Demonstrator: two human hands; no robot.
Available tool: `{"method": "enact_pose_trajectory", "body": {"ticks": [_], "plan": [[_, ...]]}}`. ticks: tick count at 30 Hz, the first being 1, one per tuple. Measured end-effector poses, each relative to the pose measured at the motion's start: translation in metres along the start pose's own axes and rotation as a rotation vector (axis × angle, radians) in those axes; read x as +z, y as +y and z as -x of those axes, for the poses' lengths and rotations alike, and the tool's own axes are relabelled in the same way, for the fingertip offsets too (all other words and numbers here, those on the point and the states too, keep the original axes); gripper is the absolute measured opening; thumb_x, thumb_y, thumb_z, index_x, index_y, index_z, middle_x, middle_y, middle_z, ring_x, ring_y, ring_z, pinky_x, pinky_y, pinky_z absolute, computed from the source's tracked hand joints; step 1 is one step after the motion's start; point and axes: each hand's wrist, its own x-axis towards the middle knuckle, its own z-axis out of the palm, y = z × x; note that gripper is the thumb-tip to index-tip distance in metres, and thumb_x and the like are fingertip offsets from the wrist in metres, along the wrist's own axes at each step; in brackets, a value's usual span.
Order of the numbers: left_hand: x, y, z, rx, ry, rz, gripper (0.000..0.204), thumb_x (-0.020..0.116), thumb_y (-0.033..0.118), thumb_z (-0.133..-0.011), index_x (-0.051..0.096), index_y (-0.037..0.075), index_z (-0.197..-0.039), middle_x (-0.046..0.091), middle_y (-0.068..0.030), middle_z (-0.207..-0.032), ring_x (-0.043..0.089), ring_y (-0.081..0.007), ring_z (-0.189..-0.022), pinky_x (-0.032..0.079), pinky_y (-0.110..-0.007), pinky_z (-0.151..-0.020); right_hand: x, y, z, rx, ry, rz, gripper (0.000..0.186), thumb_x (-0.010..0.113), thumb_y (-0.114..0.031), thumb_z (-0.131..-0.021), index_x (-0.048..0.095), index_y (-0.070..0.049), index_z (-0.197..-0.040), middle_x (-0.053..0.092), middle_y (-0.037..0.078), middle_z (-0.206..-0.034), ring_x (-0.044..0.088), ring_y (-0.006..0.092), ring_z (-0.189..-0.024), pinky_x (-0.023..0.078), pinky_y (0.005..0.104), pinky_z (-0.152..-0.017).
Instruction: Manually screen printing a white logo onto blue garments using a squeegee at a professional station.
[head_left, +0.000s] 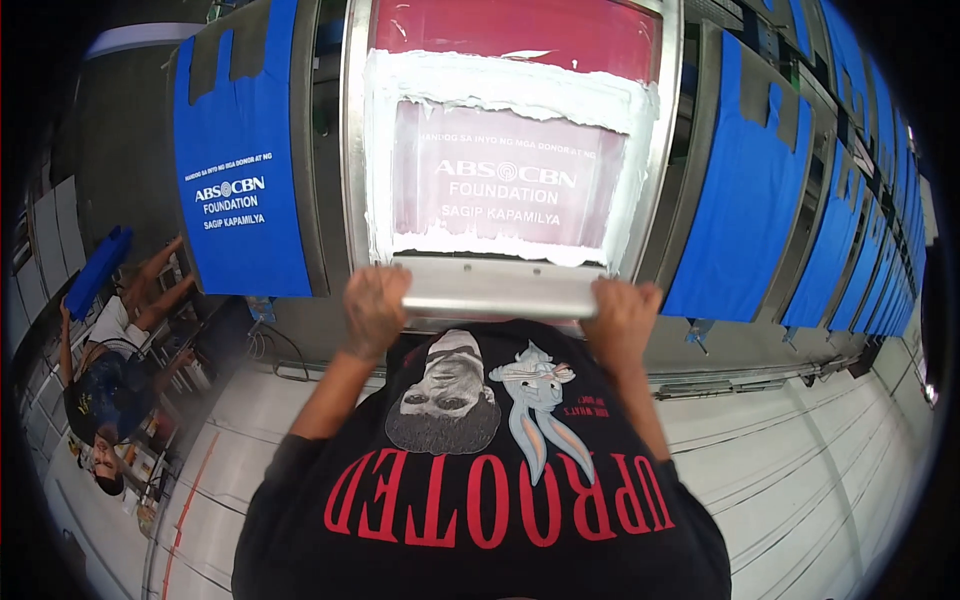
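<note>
Both my hands grip a wide metal squeegee at the near end of a screen-printing screen. My left hand closes round its left end, and my right hand closes round its right end. The screen's metal frame surrounds a mesh with white lettering showing through a pale, pinkish area. Thick white ink lies in a ragged band beyond that area and along both sides. More white ink borders the squeegee's far edge. The squeegee hides part of the screen's near end. What lies under the mesh I cannot make out.
A printed blue bag lies flat on a board to the left. Another blue bag is on a board to the right, with several more beyond it. At the far left, a person holds a blue item. Pale floor lies behind.
</note>
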Motion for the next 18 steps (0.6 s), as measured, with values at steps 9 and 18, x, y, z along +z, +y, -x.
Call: {"method": "enact_pose_trajectory", "body": {"ticks": [9, 18], "plan": [[0.022, -0.080, -0.171, 0.099, 0.143, -0.023, 0.032, 0.083, 0.020, -0.066, 0.067, 0.010, -0.092, 0.068, -0.0102, -0.094, 0.066, -0.0276, -0.089, 0.053, -0.041, -0.080, 0.009, 0.039, -0.172, 0.120, -0.052, 0.157, 0.026, 0.079, -0.027, -0.066, 0.072, -0.011, -0.086, 0.071, 0.011, -0.082, 0.066, 0.0270, -0.070, 0.039, 0.0392, -0.081], [-0.062, -0.073, -0.285, -0.087, -0.336, -0.123, 0.052, 0.086, 0.041, -0.064, 0.074, 0.002, -0.096, 0.073, -0.0162, -0.087, 0.071, -0.0303, -0.086, 0.053, -0.042, -0.087, -0.064, 0.053, -0.267, 0.178, -0.383, 0.018, 0.047, 0.080, -0.038, -0.063, 0.074, -0.005, -0.096, 0.072, 0.019, -0.086, 0.069, 0.0337, -0.085, 0.052, 0.0422, -0.084]]}}
